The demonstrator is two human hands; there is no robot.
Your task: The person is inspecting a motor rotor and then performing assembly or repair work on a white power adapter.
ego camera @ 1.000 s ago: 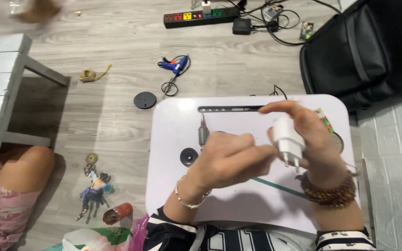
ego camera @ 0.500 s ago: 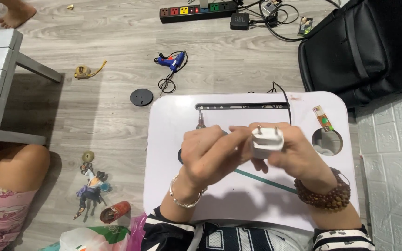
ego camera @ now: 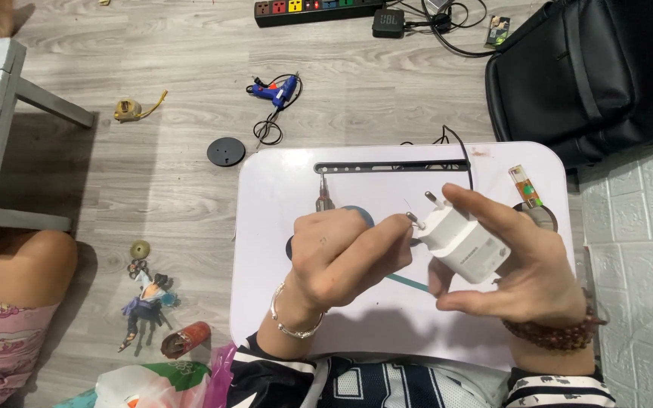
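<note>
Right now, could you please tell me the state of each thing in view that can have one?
White plug adapter: off the table, held in the right hand, prongs pointing up and left.
Left hand: fingertip on one prong.
Screwdriver: lying on the white lap table, untouched.
Blue glue gun: lying on the floor, cord loose.
Power strip: on the floor, a black plug in it.
Black backpack: on the floor, closed as far as shows.
</note>
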